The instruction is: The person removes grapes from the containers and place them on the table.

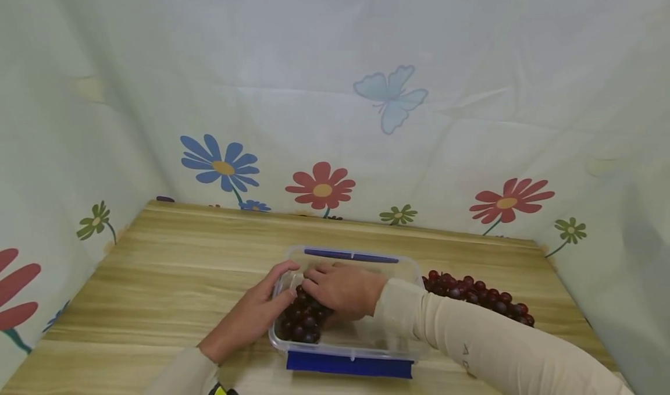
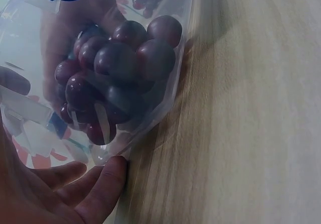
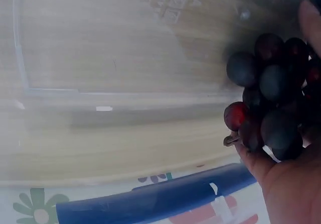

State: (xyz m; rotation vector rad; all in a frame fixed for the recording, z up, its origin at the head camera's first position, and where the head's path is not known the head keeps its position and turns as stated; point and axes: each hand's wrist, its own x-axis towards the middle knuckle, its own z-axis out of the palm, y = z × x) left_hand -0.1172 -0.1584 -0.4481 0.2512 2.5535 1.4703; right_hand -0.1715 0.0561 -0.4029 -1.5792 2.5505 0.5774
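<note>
In the head view a clear plastic container with blue clips rests on the wooden table. A bunch of dark red grapes is inside at its left end. My right hand reaches into the container and holds this bunch; in the right wrist view, thumb and fingers lie on either side of the grapes. My left hand holds the container's left wall, thumb over the rim. Through that wall the left wrist view shows the grapes, with the fingers low against the outside.
More red grapes lie on the table right of the container, partly behind my right sleeve. A pale cloth printed with flowers and a butterfly stands around the table's back and sides.
</note>
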